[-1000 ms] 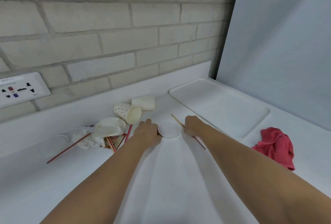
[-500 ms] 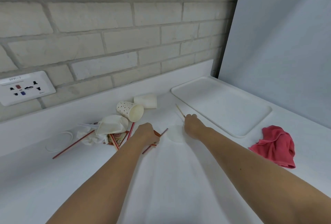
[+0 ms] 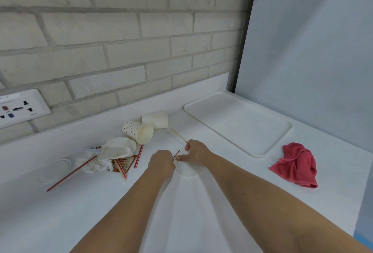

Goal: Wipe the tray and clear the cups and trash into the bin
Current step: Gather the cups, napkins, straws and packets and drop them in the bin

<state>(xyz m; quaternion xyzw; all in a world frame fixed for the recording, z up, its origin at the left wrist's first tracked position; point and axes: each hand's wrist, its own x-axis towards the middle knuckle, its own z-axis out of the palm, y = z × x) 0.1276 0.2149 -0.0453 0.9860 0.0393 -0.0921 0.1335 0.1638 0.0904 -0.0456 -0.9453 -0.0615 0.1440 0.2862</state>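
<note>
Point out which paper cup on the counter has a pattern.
The dotted cup, lying on its side between the other two, mouth toward the camera. The plain white cup behind it and the crushed cup beside it have no pattern.

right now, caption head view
Left hand grips a red stirrer, right hand a wooden stick, at a round white lid

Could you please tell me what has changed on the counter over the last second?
The right hand has taken hold of the wooden stick that lay flat under it. The left hand has picked up a red stirrer. Both hands have drawn together at the white lid. The cups, trash pile, tray and red cloth stayed put.
</note>
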